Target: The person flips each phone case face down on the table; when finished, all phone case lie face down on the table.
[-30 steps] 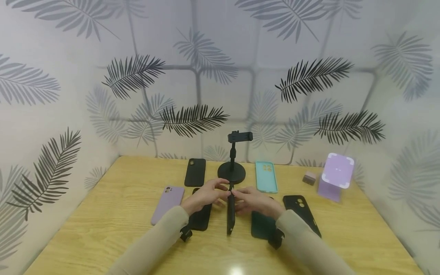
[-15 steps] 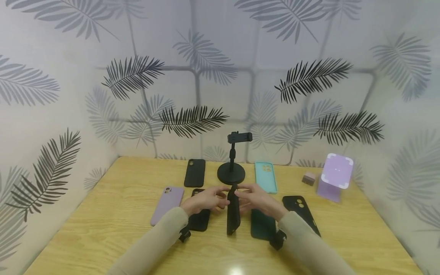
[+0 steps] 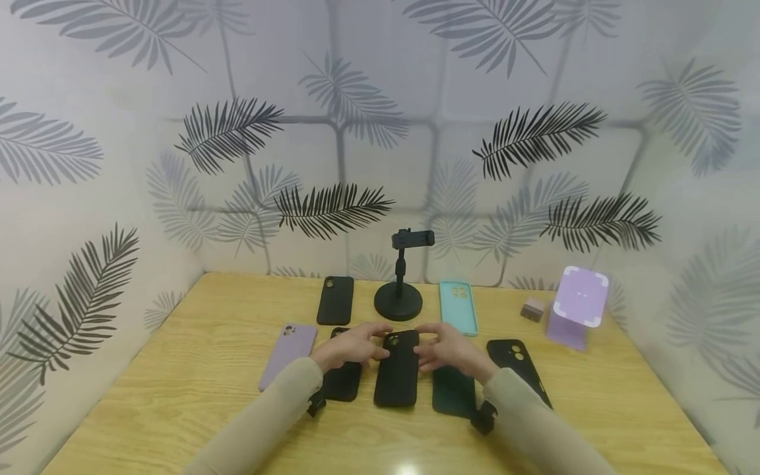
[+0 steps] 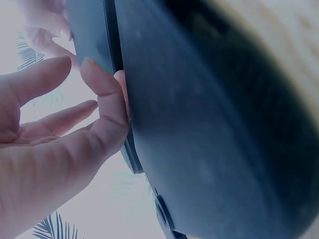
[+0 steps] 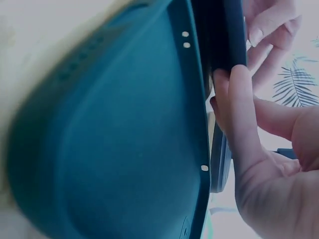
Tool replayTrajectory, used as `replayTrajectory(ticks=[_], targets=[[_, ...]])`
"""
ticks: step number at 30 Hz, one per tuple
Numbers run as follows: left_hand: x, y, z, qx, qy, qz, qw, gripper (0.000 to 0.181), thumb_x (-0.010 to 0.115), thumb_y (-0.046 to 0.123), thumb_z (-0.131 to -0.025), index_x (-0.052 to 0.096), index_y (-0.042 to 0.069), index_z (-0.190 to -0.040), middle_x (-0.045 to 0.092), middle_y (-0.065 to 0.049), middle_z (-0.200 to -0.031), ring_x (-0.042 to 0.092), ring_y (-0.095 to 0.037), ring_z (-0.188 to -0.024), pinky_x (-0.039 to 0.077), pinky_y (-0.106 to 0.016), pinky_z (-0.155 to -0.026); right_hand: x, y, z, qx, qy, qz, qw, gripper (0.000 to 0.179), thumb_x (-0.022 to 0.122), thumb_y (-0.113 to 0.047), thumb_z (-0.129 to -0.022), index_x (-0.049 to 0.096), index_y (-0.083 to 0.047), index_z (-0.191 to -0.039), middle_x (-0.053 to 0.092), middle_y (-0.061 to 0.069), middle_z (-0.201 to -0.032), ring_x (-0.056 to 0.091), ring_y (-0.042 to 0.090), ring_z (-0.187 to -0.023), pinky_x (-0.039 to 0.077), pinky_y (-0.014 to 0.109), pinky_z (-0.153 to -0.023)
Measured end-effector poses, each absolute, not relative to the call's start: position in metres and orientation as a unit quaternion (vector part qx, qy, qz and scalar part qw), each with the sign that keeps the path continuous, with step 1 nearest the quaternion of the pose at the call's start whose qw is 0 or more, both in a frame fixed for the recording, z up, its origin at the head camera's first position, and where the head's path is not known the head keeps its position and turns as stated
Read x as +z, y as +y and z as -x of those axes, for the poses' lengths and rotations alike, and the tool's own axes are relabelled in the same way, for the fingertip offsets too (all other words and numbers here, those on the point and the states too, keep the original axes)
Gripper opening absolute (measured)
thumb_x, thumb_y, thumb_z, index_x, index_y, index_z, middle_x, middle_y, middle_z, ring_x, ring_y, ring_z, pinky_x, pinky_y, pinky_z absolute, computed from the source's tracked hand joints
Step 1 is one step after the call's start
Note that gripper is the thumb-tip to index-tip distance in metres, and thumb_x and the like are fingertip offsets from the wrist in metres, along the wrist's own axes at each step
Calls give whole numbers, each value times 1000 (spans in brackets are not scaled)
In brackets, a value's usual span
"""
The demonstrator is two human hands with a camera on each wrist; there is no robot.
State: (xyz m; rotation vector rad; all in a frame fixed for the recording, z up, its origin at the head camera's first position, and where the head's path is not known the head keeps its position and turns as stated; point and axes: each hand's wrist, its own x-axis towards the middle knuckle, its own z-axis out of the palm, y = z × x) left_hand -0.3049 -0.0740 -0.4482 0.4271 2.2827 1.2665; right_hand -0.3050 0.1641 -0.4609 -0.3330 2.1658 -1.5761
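Note:
In the head view a black phone case (image 3: 398, 376) lies back-up between both hands, low over the table, its camera cutout at the far end. My left hand (image 3: 353, 343) pinches its left edge with thumb and fingertip. From the other side my right hand (image 3: 450, 349) holds the right edge the same way. Beneath the left wrist is another black phone case (image 3: 344, 382), large in the left wrist view. A dark green phone case (image 5: 134, 129), hollow side showing, fills much of the right wrist view and lies under my right forearm.
A black phone stand (image 3: 398, 300) rises at the back. Around it lie a black case (image 3: 336, 301), a turquoise case (image 3: 458, 308), a purple case (image 3: 289, 353) and a black case (image 3: 516, 359). At right are a small box (image 3: 532, 309) and a purple holder (image 3: 578, 300).
The black phone case between my hands has turned from edge-on to showing its back face upward. Both hands have stayed at its sides, shifting only slightly.

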Motion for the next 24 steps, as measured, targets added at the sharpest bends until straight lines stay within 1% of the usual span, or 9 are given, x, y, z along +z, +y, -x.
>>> replayTrajectory(ticks=[2,5,13,16,19,24], targets=[[-447,-75,304,459,840,-156,245,58,62,11,-95,40,9,-149,41,-18,-151,61,-22,-96,51,-31,-66,-460,161,303,-558,794,119,213,56,62,-1,-94,38,10,-143,70,24,-100,72,24,-74,61,38,-67],[-446,-76,304,458,840,-159,244,58,61,10,-96,40,9,-149,40,-18,-152,60,-22,-92,51,-31,-65,-457,158,302,-541,809,108,203,54,64,-1,-92,42,10,-141,72,20,-93,72,24,-70,61,37,-64],[-448,-78,305,450,847,-154,236,55,63,10,-95,44,9,-147,42,-15,-151,56,-24,-98,52,-32,-67,-457,154,303,-515,835,94,173,49,69,0,-89,51,8,-134,72,18,-85,70,20,-61,60,34,-56],[-448,-77,306,447,850,-151,235,54,63,10,-94,45,9,-146,43,-15,-150,54,-23,-102,51,-32,-67,-460,155,304,-514,836,89,168,46,68,1,-89,53,9,-131,72,17,-83,70,19,-60,60,33,-56],[-448,-77,306,445,851,-149,237,54,63,11,-95,45,8,-145,43,-15,-149,54,-24,-103,51,-33,-68,-461,157,306,-519,834,82,171,42,66,3,-89,54,11,-129,73,18,-83,71,19,-62,60,33,-56],[-446,-76,304,447,849,-142,243,51,63,13,-96,46,6,-144,44,-18,-147,57,-23,-97,52,-34,-71,-461,163,308,-525,827,80,183,36,61,2,-93,56,11,-128,73,20,-88,72,21,-69,61,33,-61]])
